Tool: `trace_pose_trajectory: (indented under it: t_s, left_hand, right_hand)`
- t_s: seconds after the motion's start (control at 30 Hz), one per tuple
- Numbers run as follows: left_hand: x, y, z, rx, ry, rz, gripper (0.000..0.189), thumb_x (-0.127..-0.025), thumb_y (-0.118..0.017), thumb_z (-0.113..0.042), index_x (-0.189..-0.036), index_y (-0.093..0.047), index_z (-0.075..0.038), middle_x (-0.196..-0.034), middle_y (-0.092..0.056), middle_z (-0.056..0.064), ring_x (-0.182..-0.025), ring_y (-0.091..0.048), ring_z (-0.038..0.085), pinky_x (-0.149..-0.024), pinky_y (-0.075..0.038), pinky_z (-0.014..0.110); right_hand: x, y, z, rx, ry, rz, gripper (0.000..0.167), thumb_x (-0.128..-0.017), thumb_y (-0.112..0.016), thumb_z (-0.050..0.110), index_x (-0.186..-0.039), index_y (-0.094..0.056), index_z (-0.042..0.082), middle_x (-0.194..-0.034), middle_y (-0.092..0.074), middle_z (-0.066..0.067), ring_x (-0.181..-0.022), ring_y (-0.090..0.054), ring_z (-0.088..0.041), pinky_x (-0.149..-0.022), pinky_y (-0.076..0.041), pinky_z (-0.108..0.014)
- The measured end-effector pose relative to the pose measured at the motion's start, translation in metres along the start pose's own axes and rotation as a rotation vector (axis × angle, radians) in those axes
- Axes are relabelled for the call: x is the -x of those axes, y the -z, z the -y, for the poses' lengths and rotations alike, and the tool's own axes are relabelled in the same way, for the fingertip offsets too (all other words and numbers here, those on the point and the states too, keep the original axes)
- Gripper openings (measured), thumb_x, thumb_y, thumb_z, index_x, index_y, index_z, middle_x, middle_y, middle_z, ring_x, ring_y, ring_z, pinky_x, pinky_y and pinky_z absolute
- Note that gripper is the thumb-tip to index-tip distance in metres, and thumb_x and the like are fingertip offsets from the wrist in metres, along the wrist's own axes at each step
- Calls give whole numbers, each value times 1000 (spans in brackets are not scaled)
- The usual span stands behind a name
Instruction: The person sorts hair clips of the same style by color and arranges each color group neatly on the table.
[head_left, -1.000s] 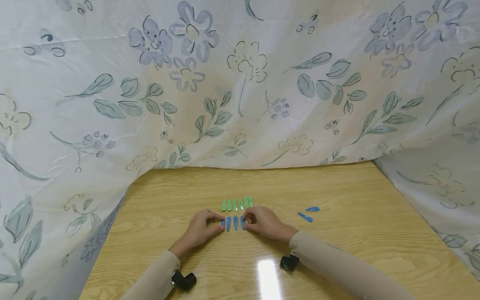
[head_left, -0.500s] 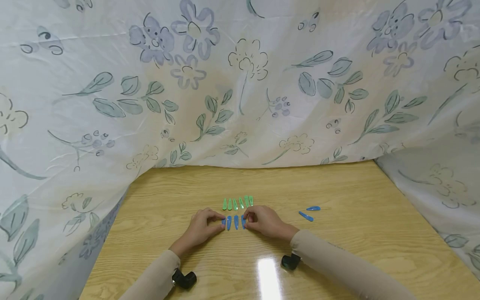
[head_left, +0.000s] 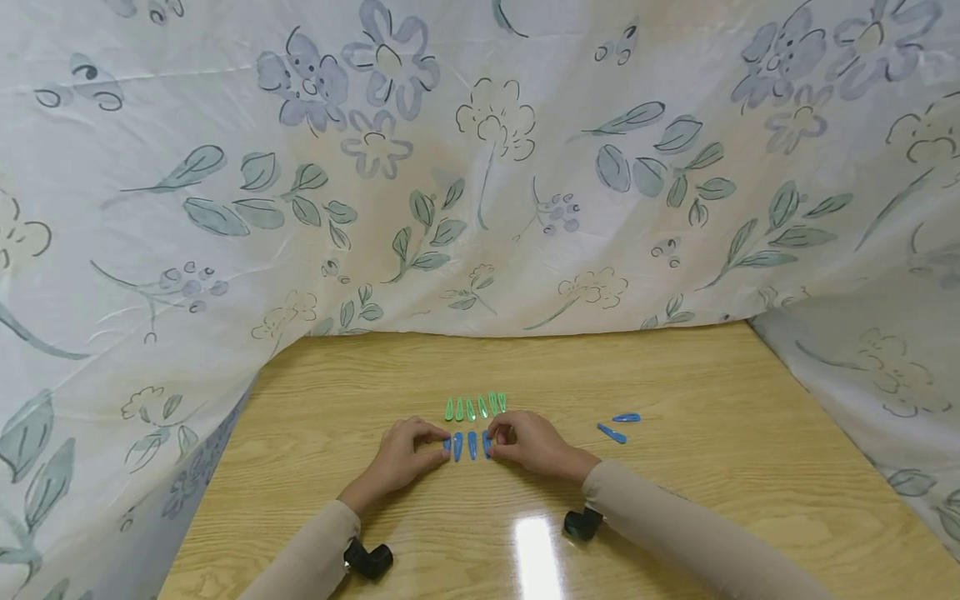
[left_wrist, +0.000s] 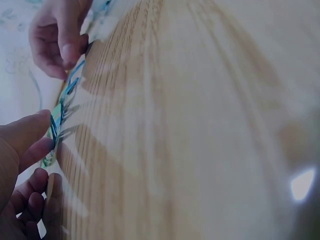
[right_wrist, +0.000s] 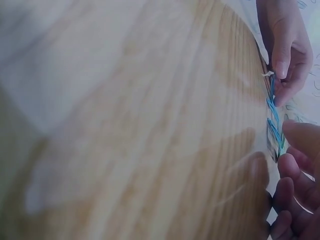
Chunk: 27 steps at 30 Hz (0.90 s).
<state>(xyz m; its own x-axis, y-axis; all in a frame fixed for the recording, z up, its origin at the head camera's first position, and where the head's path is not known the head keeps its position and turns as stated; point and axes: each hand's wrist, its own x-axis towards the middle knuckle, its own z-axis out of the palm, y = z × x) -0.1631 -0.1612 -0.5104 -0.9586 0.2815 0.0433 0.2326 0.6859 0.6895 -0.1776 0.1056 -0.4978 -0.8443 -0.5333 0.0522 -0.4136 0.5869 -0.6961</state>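
Note:
A row of several blue snap hair clips [head_left: 472, 445] lies on the wooden table. My left hand [head_left: 408, 452] pinches the leftmost clip [head_left: 447, 445] between thumb and index finger. At the other end of the row, my right hand [head_left: 528, 443] has thumb and fingers on the rightmost clip [head_left: 487, 443], partly covering it. Two blue clips lie between the hands, untouched. In the left wrist view, a clip [left_wrist: 53, 129] stands between the left thumb and finger. The right wrist view has blue clips [right_wrist: 273, 127] edge-on beside the right fingertips.
Just behind the blue row, several green hair clips [head_left: 470, 408] form a parallel line. Two loose blue clips [head_left: 626, 417] lie off to the right on the table [head_left: 675, 500]. A floral cloth [head_left: 480, 208] hangs around the table's back and sides.

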Motion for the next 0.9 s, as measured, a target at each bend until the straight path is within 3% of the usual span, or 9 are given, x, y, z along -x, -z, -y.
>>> trace_pose_trajectory:
  t_s: [0.23,0.47,0.9]
  left_hand:
    - [1,-1,0,-3,-1,-3,20,-85,-82,-30,-104,-79,-28,-100,-68,-11,-98,-53,11,-88,-32,36]
    - [2,-1,0,-15,-45,-24,21,-85,-82,-29,-106,-79,-25,-101,-70,-8,-97,-55,13,-87,-34,37]
    - [3,1,-2,-4,-12,-1,21,-85,-82,-29,-106,-79,-28,-102,-69,-10,-98,-53,12,-89,-33,37]
  right_hand:
    - [2,2,1,-18,-17,11,17,-91,-77,20,-103,-73,10,-81,-62,7,-68,-54,-3,-63,-45,-20]
    - [5,8,5,-82,-46,12,16,-92,-75,18,-104,-73,8,-82,-63,5,-67,-56,-5,-58,-47,-21]
    - [10,21,2,-71,-36,-54,17,-93,-74,21,-103,-74,9,-82,-64,6,-63,-54,-6,-57,-46,-22]
